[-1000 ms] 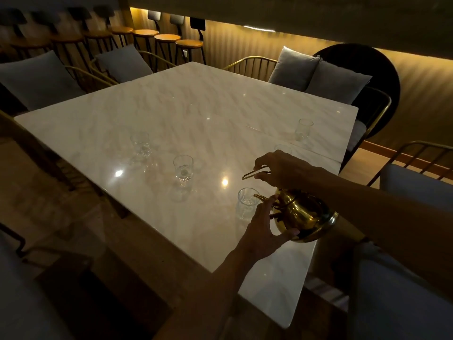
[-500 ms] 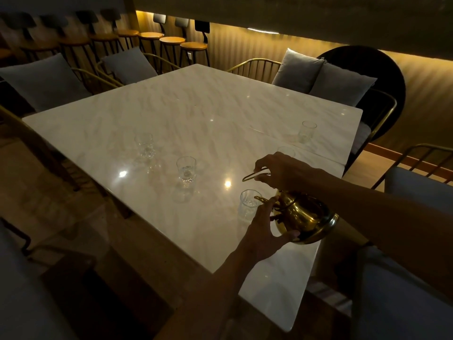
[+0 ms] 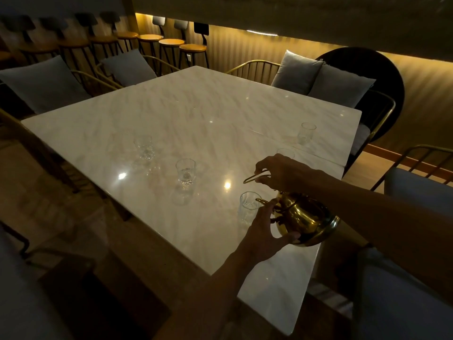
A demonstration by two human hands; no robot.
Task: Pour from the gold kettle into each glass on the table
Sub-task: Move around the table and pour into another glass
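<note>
The gold kettle [image 3: 302, 220] hangs tilted to the left over the marble table [image 3: 171, 119], its spout at the rim of the nearest glass [image 3: 248, 208]. My right hand [image 3: 282, 171] grips the kettle's thin handle from above. My left hand [image 3: 266, 233] cups the kettle's front and underside. Further left stand a second glass [image 3: 185, 171] and a third glass [image 3: 143, 147]. Another glass [image 3: 306, 133] sits at the far right. One more glass rim [image 3: 285, 151] peeks out behind my right hand.
Chairs with grey cushions [image 3: 321, 77] ring the table, and one chair [image 3: 416, 182] stands close on the right. Bar stools [image 3: 171, 42] line the back wall. The table's near corner [image 3: 286, 322] is close to my left forearm.
Both hands and the kettle have stayed almost still at the nearest glass. Only the camera view has shifted slightly.
</note>
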